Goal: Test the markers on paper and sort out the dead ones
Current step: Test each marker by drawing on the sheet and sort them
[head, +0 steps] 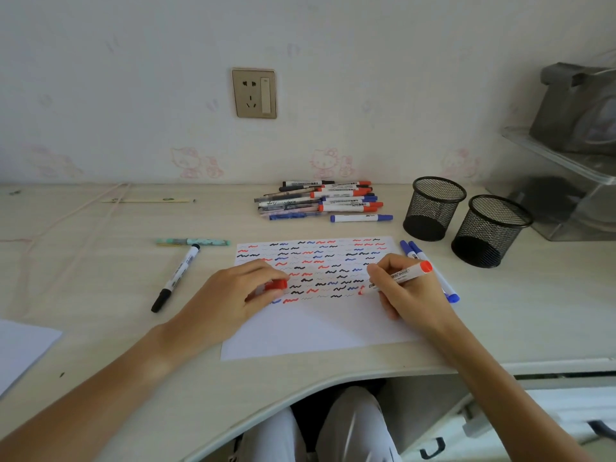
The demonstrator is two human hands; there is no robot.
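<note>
Right hand [405, 288] grips the red marker [396, 277], tip on the paper [316, 328] at centre frame, while left hand [240, 295] pinches its cap [276, 285]; a weak left-hand press may let the sheet slide, smearing the stroke.

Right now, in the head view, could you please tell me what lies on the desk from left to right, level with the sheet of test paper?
black marker → left hand holding a red cap → right hand writing with the red marker → blue markers → nearer mesh pen cup
</note>
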